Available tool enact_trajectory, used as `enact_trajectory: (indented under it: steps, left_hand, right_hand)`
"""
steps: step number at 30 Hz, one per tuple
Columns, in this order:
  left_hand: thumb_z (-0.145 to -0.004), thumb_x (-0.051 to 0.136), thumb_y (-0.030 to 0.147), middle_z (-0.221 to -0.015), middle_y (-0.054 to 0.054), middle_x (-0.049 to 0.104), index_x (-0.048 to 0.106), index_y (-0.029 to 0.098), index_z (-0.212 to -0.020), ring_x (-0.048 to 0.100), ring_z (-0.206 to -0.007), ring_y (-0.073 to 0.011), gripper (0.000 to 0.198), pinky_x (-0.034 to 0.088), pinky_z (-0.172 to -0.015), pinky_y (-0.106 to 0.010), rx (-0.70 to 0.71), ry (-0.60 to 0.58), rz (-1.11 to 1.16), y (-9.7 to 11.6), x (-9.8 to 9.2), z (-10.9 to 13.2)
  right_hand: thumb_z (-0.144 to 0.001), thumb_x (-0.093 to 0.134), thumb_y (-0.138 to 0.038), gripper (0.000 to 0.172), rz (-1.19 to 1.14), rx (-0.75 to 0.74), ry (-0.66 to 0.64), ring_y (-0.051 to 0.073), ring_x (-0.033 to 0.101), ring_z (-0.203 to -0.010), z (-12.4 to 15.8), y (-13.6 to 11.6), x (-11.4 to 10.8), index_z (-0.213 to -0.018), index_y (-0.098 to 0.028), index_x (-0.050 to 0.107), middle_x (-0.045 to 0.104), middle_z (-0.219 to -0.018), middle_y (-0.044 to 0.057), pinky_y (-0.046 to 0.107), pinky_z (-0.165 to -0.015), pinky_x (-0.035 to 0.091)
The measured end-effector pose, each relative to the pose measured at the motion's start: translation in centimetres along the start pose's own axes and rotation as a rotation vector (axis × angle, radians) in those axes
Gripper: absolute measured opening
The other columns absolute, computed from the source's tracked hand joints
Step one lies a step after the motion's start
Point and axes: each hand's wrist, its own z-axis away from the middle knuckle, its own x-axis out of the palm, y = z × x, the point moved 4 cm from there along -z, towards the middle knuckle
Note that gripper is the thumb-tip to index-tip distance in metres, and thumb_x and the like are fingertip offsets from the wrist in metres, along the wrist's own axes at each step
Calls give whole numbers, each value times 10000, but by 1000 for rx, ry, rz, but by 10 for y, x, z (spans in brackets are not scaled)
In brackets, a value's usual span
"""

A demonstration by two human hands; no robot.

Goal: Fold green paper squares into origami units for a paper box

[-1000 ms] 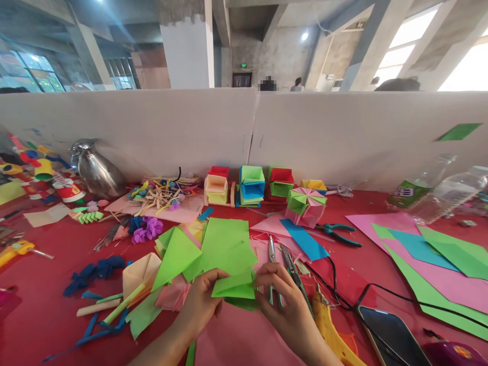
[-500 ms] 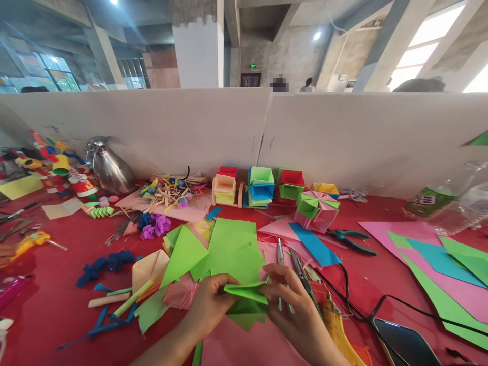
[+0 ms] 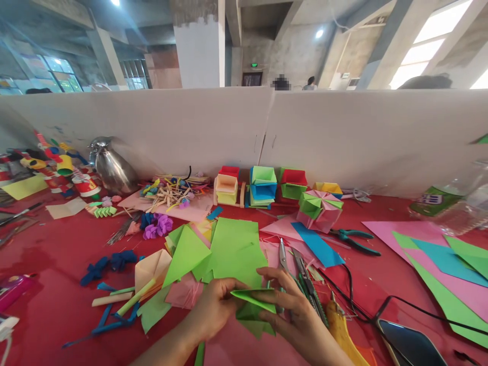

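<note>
Paper [image 3: 251,311] — bright green, folded, darker underneath — exact shape unclear.

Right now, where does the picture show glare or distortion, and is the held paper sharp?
Head view: the right windows wash out to white and the jug shines; in head view, the green-labelled bottle looks stretched near the right edge, while the held paper has readable edges.

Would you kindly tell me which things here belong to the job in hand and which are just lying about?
In the job:
folded green paper piece, in the left hand, with the right hand at it
probably the flat green paper sheets beyond

Seemingly just lying about:
shiny silver metal jug
black-screened phone
green-labelled clear plastic bottle
</note>
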Motion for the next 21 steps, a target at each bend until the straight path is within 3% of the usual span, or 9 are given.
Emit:
enact_trajectory:
  steps: [4,7,13,21]
  left_hand:
    - [-639,662,214,-565,37,579,586,156,-768,465,-510,-99,160,301,-509,-199,-111,1,151,-6,0,-3]
    - [-621,689,231,-570,32,565,607,131,-719,422,-506,-74,162,265,-497,-186,-97,-16,170,-3,-1,-3]
    - [-669,603,279,-380,85,358,685,119,-760,255,-378,-54,201,126,-415,-217,-138,98,117,1,-4,-1]
    - [-686,591,380,-443,59,402,700,117,-800,222,-373,-41,306,95,-406,-226,-126,88,261,-3,-3,0]
  right_hand:
    - [-767,666,-276,280,44,-21,-52,221,514,-1060,0,-1,1,-1036,-354,676,490,-1252,56,367,-891,463]
    - [-818,603,-292,282,59,-9,-45,234,489,-1118,1,-1,0,-1092,-345,649,495,-1251,67,385,-917,448]
    - [-849,559,-268,271,47,-24,5,223,499,-1101,1,-3,-2,-1101,-312,647,516,-1205,82,364,-894,459]
    - [-798,522,-90,313,151,-128,34,208,496,-1014,2,-7,1,-949,-299,700,470,-1219,88,361,-823,464]
